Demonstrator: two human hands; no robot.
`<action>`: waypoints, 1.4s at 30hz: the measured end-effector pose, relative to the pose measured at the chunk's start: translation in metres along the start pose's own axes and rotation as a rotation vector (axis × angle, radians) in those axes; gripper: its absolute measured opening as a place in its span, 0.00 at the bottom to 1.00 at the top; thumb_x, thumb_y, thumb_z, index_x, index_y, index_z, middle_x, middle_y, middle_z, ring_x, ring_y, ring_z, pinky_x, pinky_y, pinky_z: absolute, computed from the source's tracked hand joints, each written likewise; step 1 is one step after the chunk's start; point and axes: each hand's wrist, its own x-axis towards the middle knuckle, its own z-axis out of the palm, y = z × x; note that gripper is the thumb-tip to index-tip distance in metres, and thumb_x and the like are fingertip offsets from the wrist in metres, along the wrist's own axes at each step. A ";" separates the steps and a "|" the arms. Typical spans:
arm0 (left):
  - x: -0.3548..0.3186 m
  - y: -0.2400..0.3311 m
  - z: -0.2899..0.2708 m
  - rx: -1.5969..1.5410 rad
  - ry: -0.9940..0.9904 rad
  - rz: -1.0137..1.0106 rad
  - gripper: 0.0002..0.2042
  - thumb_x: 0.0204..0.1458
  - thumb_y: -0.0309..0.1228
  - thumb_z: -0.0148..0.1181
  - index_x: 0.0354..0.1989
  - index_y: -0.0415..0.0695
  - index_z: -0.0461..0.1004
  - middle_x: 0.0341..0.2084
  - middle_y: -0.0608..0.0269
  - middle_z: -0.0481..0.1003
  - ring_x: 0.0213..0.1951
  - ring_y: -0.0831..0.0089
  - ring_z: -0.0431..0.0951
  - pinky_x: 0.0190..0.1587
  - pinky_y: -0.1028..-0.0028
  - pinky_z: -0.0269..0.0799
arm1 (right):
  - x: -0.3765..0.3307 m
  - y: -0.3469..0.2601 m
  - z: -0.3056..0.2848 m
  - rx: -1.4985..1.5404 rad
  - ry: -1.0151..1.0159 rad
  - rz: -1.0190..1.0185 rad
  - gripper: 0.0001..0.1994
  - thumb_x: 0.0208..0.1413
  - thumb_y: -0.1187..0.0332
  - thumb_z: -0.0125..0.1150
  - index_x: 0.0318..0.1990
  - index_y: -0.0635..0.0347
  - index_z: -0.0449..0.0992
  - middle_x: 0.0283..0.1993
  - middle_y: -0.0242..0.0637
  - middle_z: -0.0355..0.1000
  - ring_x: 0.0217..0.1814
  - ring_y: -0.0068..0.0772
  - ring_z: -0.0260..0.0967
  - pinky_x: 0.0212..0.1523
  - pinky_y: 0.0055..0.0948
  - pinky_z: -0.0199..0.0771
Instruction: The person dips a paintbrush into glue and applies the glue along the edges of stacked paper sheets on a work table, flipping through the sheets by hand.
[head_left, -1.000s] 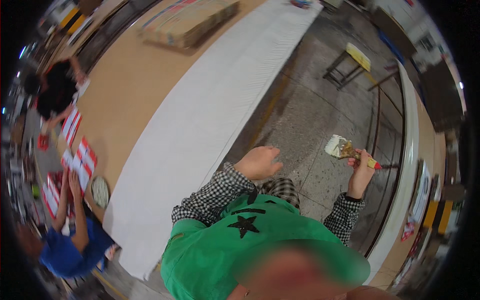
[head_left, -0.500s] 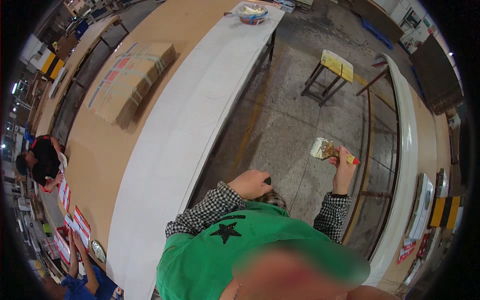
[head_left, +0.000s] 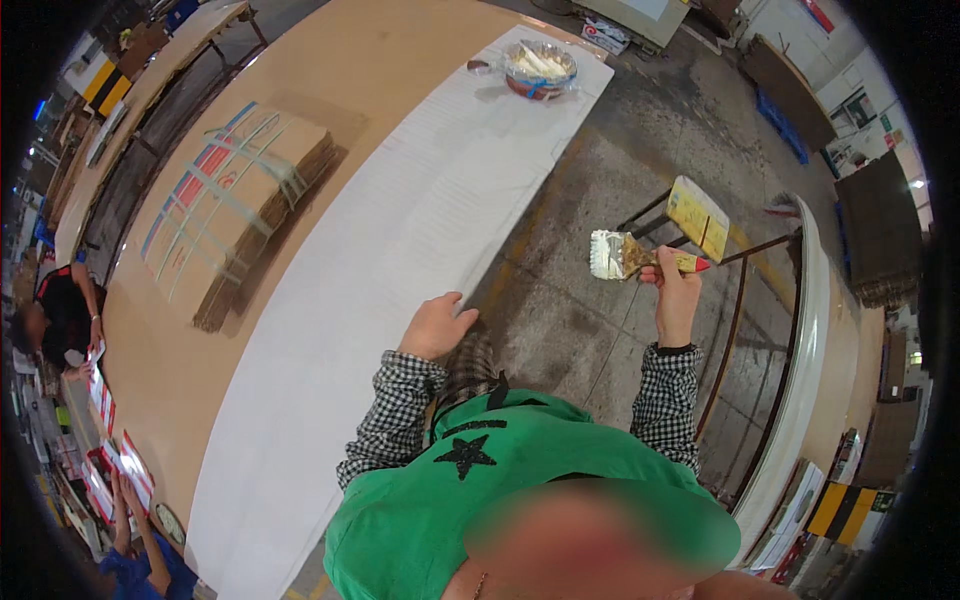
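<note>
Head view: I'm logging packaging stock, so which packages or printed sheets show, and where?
Stack of flattened brown cardboard boxes: on the tan table, left of the long white sheet; red and blue print, taped.
Red-and-white printed sheets: lower left, by a co-worker's hands.
Yellow-and-black striped panel: lower right.

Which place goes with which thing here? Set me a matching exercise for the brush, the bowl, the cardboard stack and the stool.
1. wide glue-laden paintbrush
2. clear bowl of white paste
3. flattened brown cardboard stack
4. yellow-topped metal stool

a. on the concrete floor
b. far end of the long white sheet
c. on the tan tabletop
d. in the right hand

Pairs: 1-d, 2-b, 3-c, 4-a
</note>
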 end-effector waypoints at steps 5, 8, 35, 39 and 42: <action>0.064 0.008 -0.022 -0.089 -0.002 0.081 0.24 0.49 0.40 0.53 0.48 0.32 0.67 0.44 0.41 0.70 0.48 0.51 0.70 0.51 0.65 0.65 | 0.103 -0.015 0.044 -0.086 -0.029 -0.079 0.11 0.54 0.66 0.56 0.36 0.66 0.70 0.29 0.34 0.69 0.24 0.22 0.67 0.25 0.22 0.69; 0.081 0.002 -0.039 -0.148 0.137 0.038 0.23 0.48 0.39 0.55 0.47 0.33 0.68 0.42 0.41 0.71 0.47 0.51 0.71 0.49 0.65 0.66 | 0.177 -0.021 0.071 -0.088 0.009 -0.187 0.10 0.53 0.65 0.57 0.33 0.64 0.70 0.29 0.32 0.69 0.23 0.20 0.66 0.23 0.21 0.66; 0.133 0.052 -0.013 -0.234 0.523 -0.702 0.24 0.48 0.39 0.56 0.48 0.33 0.67 0.41 0.39 0.72 0.45 0.55 0.73 0.45 0.66 0.68 | 0.482 0.086 0.209 -0.150 -0.332 -0.077 0.14 0.52 0.64 0.56 0.31 0.70 0.67 0.23 0.38 0.68 0.18 0.23 0.67 0.17 0.21 0.68; 0.151 0.065 -0.017 -0.163 0.483 -0.656 0.23 0.48 0.39 0.56 0.48 0.33 0.68 0.41 0.41 0.72 0.45 0.54 0.73 0.45 0.65 0.69 | 0.475 0.084 0.208 -0.121 -0.371 -0.018 0.13 0.53 0.64 0.56 0.30 0.69 0.67 0.22 0.37 0.68 0.17 0.23 0.67 0.17 0.21 0.68; 0.162 0.075 -0.017 -0.156 0.476 -0.642 0.23 0.48 0.40 0.56 0.48 0.34 0.68 0.41 0.41 0.72 0.45 0.53 0.73 0.44 0.65 0.69 | 0.463 0.084 0.211 -0.096 -0.397 0.021 0.13 0.52 0.65 0.57 0.30 0.68 0.67 0.21 0.37 0.68 0.17 0.23 0.67 0.17 0.21 0.68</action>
